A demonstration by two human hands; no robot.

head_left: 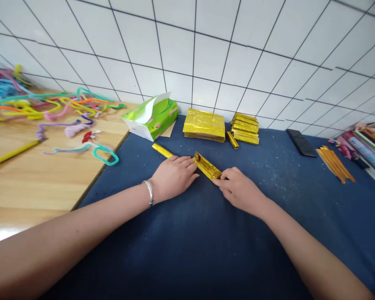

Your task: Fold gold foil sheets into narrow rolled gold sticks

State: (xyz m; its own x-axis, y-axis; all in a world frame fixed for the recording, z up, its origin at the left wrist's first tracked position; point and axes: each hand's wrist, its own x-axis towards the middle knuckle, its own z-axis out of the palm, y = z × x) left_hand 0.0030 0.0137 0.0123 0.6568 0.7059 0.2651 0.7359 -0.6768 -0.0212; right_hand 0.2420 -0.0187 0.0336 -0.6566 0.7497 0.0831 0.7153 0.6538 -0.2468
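A folded strip of gold foil paper (208, 166), shaped like a small open trough, lies slantwise on the dark blue cloth (187, 241). My left hand (176, 175), with a silver bangle at its wrist, lies flat with fingers stretched out, its fingertips at the trough's left end. Out from behind those fingers pokes another narrow gold strip (161, 150), partly hidden. At the trough's right end, my right hand (236, 183) pinches the corner between thumb and fingers.
Behind the hands are a stack of gold paper (204, 126), rolled gold pieces (245, 128) and a green tissue pack (154, 116). Pipe cleaners (28, 108) and a yellow pencil (14, 153) lie on wood at left. A black phone (301, 142) and orange-gold strips (335, 163) are at right.
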